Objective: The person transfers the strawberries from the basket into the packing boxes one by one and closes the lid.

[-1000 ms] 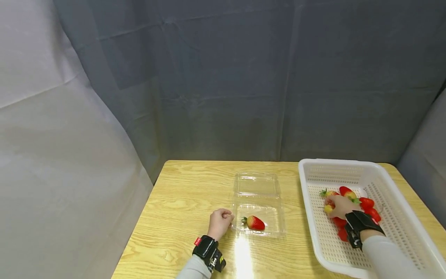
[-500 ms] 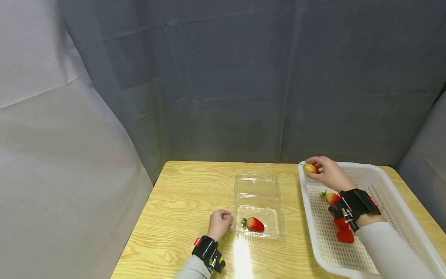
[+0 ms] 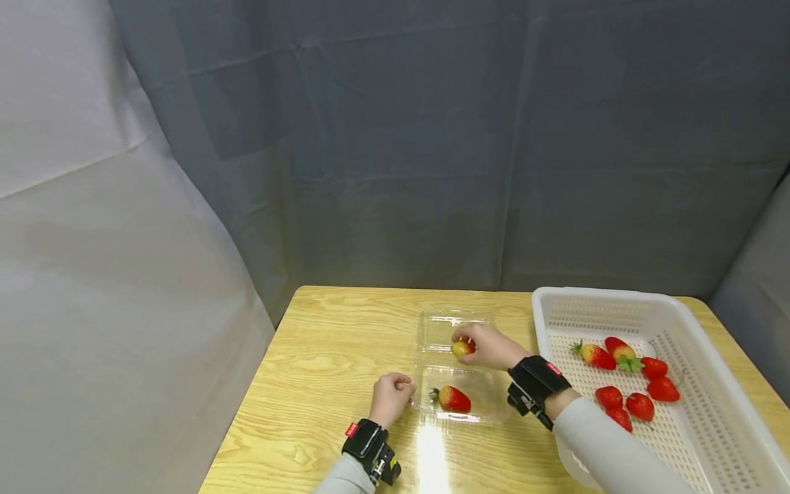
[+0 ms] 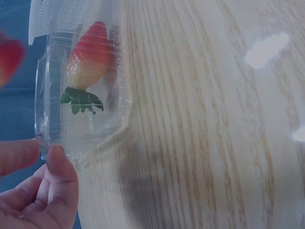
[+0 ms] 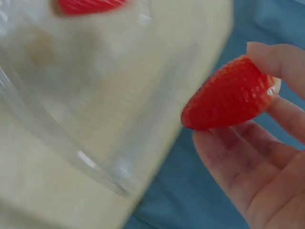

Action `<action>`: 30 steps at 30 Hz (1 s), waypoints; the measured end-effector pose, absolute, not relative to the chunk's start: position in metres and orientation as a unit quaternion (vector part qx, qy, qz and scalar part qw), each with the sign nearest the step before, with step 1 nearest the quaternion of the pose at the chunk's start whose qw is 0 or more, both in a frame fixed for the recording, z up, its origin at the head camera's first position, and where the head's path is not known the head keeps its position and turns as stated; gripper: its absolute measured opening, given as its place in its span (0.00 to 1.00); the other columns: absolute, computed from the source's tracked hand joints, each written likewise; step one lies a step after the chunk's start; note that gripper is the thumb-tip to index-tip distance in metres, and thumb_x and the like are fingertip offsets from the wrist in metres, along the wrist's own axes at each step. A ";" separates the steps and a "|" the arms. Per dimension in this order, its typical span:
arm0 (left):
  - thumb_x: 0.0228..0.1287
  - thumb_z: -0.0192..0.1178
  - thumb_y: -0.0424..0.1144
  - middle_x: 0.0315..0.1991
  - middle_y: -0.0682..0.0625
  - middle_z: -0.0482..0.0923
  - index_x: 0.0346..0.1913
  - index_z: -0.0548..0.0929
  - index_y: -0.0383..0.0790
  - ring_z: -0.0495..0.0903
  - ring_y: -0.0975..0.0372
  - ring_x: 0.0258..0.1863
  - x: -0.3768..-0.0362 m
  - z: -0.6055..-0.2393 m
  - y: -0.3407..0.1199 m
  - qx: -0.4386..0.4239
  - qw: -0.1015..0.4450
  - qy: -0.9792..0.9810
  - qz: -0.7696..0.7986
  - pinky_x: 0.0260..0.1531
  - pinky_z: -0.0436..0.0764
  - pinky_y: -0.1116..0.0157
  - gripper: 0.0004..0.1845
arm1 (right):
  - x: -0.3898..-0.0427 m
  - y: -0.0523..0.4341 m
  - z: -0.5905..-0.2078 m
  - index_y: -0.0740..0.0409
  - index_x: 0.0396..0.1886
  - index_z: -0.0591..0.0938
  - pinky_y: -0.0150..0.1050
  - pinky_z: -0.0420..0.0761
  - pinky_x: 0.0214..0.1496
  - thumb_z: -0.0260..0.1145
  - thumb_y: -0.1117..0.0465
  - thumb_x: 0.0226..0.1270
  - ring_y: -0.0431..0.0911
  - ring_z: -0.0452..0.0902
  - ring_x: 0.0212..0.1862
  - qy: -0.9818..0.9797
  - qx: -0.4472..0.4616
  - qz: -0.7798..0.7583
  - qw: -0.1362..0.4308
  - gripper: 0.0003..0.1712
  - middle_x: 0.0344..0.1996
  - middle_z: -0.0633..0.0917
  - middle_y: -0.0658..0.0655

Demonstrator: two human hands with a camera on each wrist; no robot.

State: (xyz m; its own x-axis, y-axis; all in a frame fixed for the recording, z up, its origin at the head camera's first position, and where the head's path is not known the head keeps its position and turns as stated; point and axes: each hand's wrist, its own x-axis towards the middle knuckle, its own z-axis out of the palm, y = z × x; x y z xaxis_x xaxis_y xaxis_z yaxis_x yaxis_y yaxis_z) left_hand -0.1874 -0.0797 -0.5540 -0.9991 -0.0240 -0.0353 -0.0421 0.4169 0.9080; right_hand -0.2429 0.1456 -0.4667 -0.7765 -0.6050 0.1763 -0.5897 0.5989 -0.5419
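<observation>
On the wooden desk, the left hand rests with fingers curled, its grip pinching the near left corner of the clear plastic box; the left wrist view shows thumb and fingertip on the box's rim. Just right of that grip, inside the box's near half, lies a strawberry, long axis across the box, leaves toward the left hand, red tip pointing right. Beyond it and a little further right, the right hand hovers over the box's far half, its grip grasping a second strawberry between thumb and fingertips. In the right wrist view that berry's long axis runs slantwise, the red tip pointing away from the palm; its leaf end is hidden. Well to the right of this grip stands a white basket with loose strawberries inside.
</observation>
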 end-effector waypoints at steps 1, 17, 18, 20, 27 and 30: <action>0.54 0.61 0.27 0.20 0.49 0.75 0.35 0.80 0.25 0.76 0.65 0.16 -0.187 -0.555 -0.080 -0.017 0.006 0.842 0.538 0.15 0.73 0.72 0.07 | -0.242 0.143 -0.476 0.67 0.36 0.80 0.32 0.74 0.31 0.70 0.68 0.47 0.44 0.72 0.31 0.894 -0.332 -0.298 0.034 0.15 0.29 0.79 0.56; 0.54 0.61 0.26 0.20 0.47 0.76 0.36 0.80 0.23 0.77 0.63 0.16 -0.185 -0.552 -0.078 -0.020 0.017 0.831 0.555 0.15 0.75 0.71 0.08 | -0.223 0.126 -0.540 0.61 0.28 0.78 0.37 0.67 0.28 0.74 0.66 0.43 0.45 0.65 0.26 0.939 -0.208 -0.233 0.148 0.13 0.21 0.73 0.51; 0.54 0.61 0.26 0.20 0.47 0.76 0.36 0.80 0.23 0.76 0.64 0.16 -0.185 -0.552 -0.078 -0.019 0.015 0.832 0.554 0.15 0.75 0.71 0.08 | -0.223 0.126 -0.541 0.61 0.28 0.78 0.37 0.66 0.28 0.74 0.66 0.43 0.44 0.65 0.26 0.939 -0.204 -0.233 0.149 0.13 0.20 0.72 0.51; 0.54 0.61 0.26 0.20 0.46 0.77 0.36 0.80 0.23 0.76 0.64 0.16 -0.185 -0.551 -0.078 -0.017 0.012 0.834 0.551 0.15 0.75 0.71 0.08 | -0.223 0.126 -0.542 0.61 0.28 0.78 0.37 0.65 0.28 0.74 0.66 0.43 0.45 0.65 0.25 0.939 -0.204 -0.235 0.148 0.13 0.20 0.71 0.50; 0.53 0.61 0.26 0.20 0.45 0.78 0.35 0.80 0.24 0.76 0.65 0.15 -0.186 -0.552 -0.078 -0.014 0.006 0.832 0.554 0.15 0.74 0.72 0.07 | -0.240 0.142 -0.517 0.64 0.45 0.77 0.45 0.76 0.37 0.70 0.60 0.52 0.50 0.75 0.36 0.921 -0.223 -0.295 0.119 0.21 0.34 0.80 0.61; 0.53 0.61 0.26 0.20 0.46 0.78 0.34 0.80 0.24 0.76 0.66 0.15 -0.187 -0.553 -0.078 -0.009 0.003 0.834 0.552 0.15 0.75 0.72 0.07 | -0.256 0.164 -0.484 0.68 0.50 0.75 0.49 0.76 0.42 0.67 0.62 0.56 0.57 0.75 0.41 0.915 -0.230 -0.331 0.014 0.23 0.42 0.79 0.67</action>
